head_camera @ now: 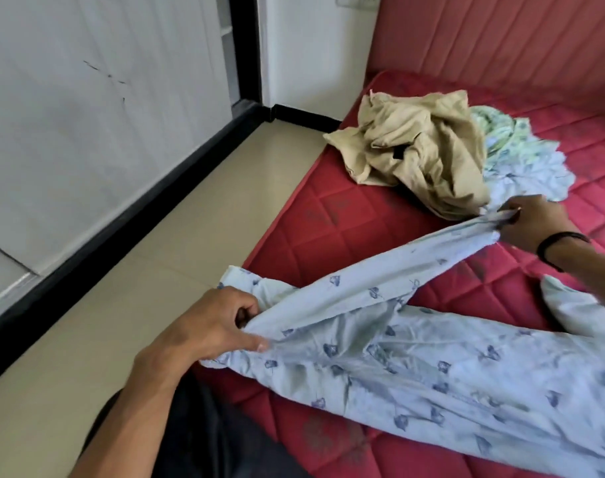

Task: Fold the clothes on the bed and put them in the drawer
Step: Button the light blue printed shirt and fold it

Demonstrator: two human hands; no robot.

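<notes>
Stretching a blue printed garment (415, 357) taut across the red mattress (311, 229) — left hand (215, 326) is pinching its near edge, right hand (532, 219) is pinching the far end. Long axis is running between both grips; beige pile (418, 150) is lying beyond the right hand.

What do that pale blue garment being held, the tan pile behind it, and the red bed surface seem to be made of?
The pale blue garment looks like thin woven cotton, matte, with a printed leaf pattern; it drapes and creases softly. The tan pile seems a heavier matte cloth, perhaps cotton twill, holding stiff folds. The red mattress looks quilted synthetic fabric with a slight sheen and stitched diamonds.
</notes>
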